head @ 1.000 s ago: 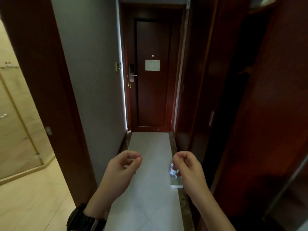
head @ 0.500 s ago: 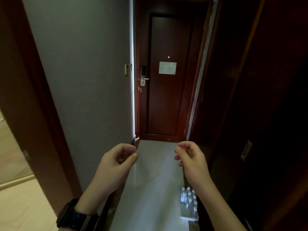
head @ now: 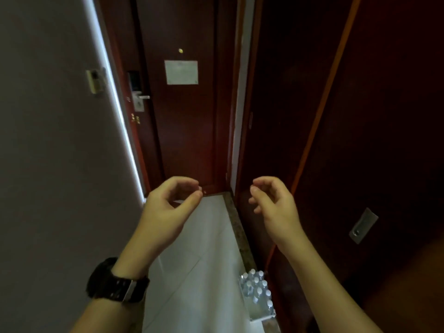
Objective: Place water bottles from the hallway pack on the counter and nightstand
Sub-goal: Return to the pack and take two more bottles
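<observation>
Head cam here looks down a narrow hallway toward a dark reddish wood door (head: 185, 131) at the far end. The pack of water bottles (head: 257, 294) sits on the pale tiled floor (head: 192, 260), near and to the right, tucked against the dark wood panel (head: 360, 140) on that side. It looks like shrink-wrapped clear plastic, with small white caps poking up in rows.

Both hands are up in front, well above the pack and holding nothing. The left hand (head: 168, 207) has its fingers loosely curled with thumb and forefinger nearly meeting, a chunky black watch (head: 117, 282) on the wrist. The right hand (head: 271, 205) is the same deal, fingers relaxed and bent, grip empty.

My guess is the step is just getting to the pack, so: crouch down and reach low right. Shrink wrap is slippery and saggy, so I'd tear the film or pull bottles out by the neck under the cap instead of hoisting the whole thing by the plastic. The bottles are smooth cylinders, so wrap fingers round the body, one per hand.

The left wall (head: 48, 164) is plain matte grey; the floor is glossy with a speckled stone border (head: 236, 227).
</observation>
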